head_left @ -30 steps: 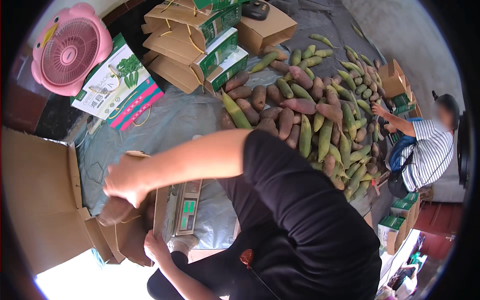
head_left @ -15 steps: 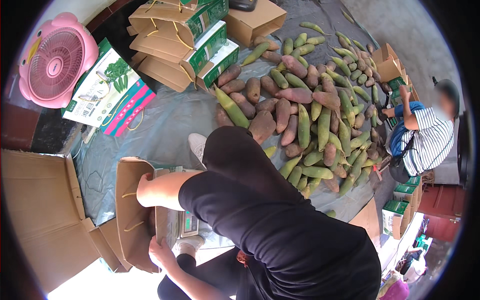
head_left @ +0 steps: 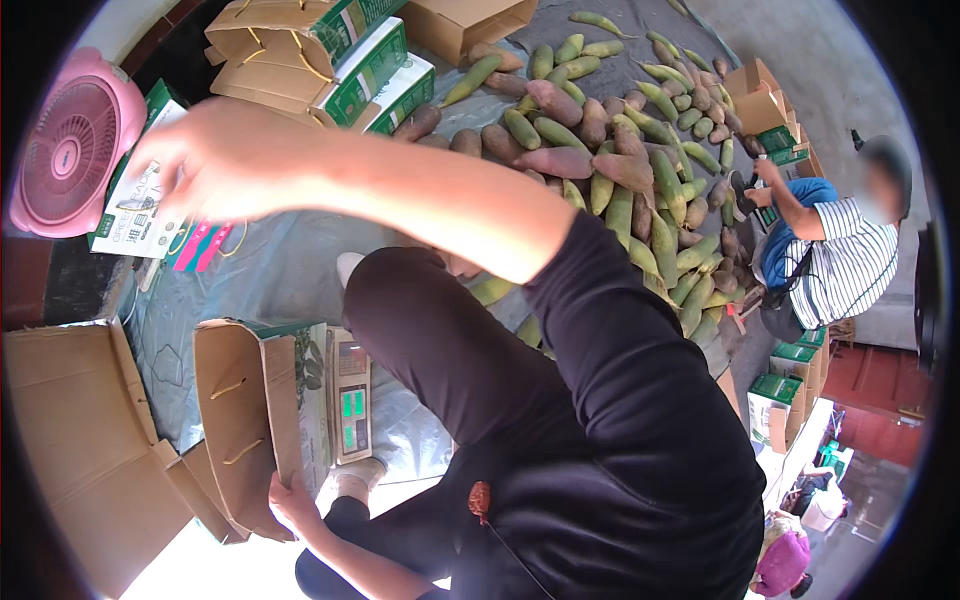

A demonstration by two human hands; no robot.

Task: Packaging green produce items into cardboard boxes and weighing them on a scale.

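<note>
My left hand (head_left: 292, 503) grips the lower edge of a gift carton (head_left: 232, 420). The carton stands open, brown inside, with yellow cord handles and a printed green-and-white outside. It appears to rest on a digital scale (head_left: 352, 447) with lit green displays; much of the scale's platform is hidden. My right hand (head_left: 205, 165) is raised and stretched out in front of a white carton (head_left: 130, 205) with a pink stripe, next to the fan. Motion smears its fingers, so I cannot tell whether they hold or touch anything. The carton's contents do not show.
A large heap of green and reddish-brown radishes (head_left: 620, 190) lies on plastic sheeting. Cartons (head_left: 365, 80) stand at the top, a pink fan (head_left: 75, 150) at upper left, and a large open cardboard box (head_left: 85, 430) at left. A person in a striped shirt (head_left: 850, 260) sits at right.
My right hand has come out of the gift carton and swung up towards the fan. My left hand stays on the carton's edge. The scale's displays are now uncovered.
</note>
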